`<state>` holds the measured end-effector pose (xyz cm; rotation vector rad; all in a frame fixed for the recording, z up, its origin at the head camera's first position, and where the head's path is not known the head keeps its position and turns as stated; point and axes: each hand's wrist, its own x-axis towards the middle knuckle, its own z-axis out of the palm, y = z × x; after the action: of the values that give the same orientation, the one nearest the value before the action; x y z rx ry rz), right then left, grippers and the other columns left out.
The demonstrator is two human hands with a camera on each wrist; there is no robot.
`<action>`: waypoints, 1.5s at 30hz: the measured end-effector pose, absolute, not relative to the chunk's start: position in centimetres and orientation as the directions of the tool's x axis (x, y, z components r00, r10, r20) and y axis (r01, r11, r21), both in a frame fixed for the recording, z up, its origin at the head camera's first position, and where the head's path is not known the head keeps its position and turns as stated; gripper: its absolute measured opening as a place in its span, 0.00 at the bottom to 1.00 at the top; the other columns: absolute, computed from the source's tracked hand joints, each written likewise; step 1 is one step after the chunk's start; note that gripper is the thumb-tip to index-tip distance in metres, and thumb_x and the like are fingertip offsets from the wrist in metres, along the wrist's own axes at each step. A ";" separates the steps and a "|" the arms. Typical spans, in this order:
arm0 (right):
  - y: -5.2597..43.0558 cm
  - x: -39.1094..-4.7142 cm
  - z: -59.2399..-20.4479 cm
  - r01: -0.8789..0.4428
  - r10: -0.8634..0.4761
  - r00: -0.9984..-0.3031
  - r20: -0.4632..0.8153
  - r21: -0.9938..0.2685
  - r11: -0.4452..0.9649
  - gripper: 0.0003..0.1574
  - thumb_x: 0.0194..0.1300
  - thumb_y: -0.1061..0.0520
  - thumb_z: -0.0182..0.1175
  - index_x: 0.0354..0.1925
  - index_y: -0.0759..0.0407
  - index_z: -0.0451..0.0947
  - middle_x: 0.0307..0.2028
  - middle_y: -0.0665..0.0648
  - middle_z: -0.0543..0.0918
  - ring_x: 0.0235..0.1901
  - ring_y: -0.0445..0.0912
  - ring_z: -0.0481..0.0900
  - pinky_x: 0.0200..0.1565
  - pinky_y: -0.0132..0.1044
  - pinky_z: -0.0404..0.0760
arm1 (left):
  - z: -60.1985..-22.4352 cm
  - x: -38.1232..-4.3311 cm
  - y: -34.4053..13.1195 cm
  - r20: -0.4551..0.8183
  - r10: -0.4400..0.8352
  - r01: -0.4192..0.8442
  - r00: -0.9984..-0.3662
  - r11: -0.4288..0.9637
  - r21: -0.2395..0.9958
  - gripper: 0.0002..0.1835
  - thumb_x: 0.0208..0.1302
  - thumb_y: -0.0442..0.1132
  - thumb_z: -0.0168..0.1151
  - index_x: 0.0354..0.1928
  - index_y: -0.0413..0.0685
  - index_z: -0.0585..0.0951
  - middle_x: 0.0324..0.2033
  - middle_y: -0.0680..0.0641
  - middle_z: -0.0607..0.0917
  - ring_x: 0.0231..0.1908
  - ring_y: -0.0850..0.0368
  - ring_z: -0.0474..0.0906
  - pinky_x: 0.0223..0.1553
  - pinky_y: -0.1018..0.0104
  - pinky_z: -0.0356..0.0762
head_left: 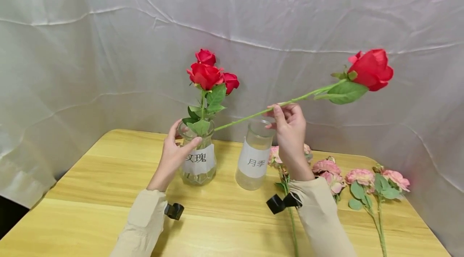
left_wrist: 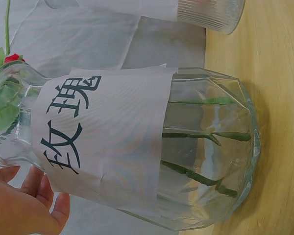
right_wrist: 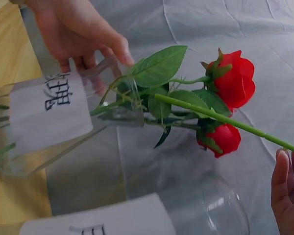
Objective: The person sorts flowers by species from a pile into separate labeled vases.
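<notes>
My left hand (head_left: 177,154) holds the neck of a glass vase (left_wrist: 210,196), its thumb on the near side and fingers round the left. The vase carries a white paper label (left_wrist: 103,142) with black characters. Several red roses (head_left: 205,75) stand in it, their stem ends visible through the glass. My right hand (head_left: 291,132) pinches the green stem of a single red rose (head_left: 373,69) between thumb and fingers. That rose slants, with its bloom up at the right and its cut end (right_wrist: 161,98) close by the vase mouth and the leaves there.
A straight glass vase (head_left: 252,182), also labelled, stands between the two hands. Pink flowers (head_left: 360,177) on long stems lie on the wooden table (head_left: 224,224) at the right, partly behind my right forearm. A grey cloth (head_left: 275,11) hangs along the table's back.
</notes>
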<state>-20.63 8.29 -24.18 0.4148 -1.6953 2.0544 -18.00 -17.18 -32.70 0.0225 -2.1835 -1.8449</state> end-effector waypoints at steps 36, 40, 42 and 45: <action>0.3 -22.0 -24.7 -0.441 -0.090 -0.894 0.438 -0.898 0.010 0.02 0.68 0.68 0.55 0.39 0.67 0.71 0.36 0.67 0.82 0.36 0.58 0.80 0.26 0.31 0.79 | -32.7 -18.0 -17.6 0.182 -0.201 0.148 -0.962 0.173 0.974 0.47 0.60 0.44 0.67 0.76 0.49 0.50 0.61 0.38 0.64 0.59 0.47 0.58 0.57 0.54 0.58; 0.0 -22.0 -25.1 -0.437 -0.104 -0.896 0.433 -0.899 0.021 0.03 0.69 0.68 0.55 0.40 0.70 0.71 0.35 0.66 0.82 0.36 0.58 0.80 0.26 0.32 0.80 | -32.7 -18.0 -17.6 0.188 -0.201 0.153 -0.961 0.176 0.972 0.47 0.60 0.45 0.67 0.75 0.47 0.50 0.61 0.38 0.64 0.59 0.46 0.59 0.58 0.53 0.57; -0.3 -22.0 -25.3 -0.436 -0.113 -0.896 0.430 -0.899 0.034 0.05 0.69 0.67 0.55 0.41 0.71 0.72 0.35 0.66 0.82 0.35 0.53 0.80 0.27 0.33 0.80 | -32.7 -18.0 -17.5 0.192 -0.204 0.157 -0.960 0.176 0.972 0.46 0.60 0.45 0.67 0.74 0.46 0.52 0.60 0.38 0.65 0.59 0.46 0.59 0.58 0.53 0.58; -0.7 -22.0 -25.5 -0.444 -0.132 -0.891 0.434 -0.894 0.061 0.05 0.69 0.67 0.56 0.40 0.71 0.73 0.35 0.66 0.82 0.34 0.51 0.81 0.27 0.36 0.82 | -32.7 -18.0 -17.5 0.193 -0.207 0.158 -0.959 0.175 0.972 0.45 0.60 0.45 0.68 0.73 0.44 0.54 0.60 0.38 0.66 0.59 0.46 0.60 0.58 0.52 0.59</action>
<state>-22.00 -0.71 -25.54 0.5861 -2.1009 1.9155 -18.01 -17.51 -32.67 0.0467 -2.1733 -1.8535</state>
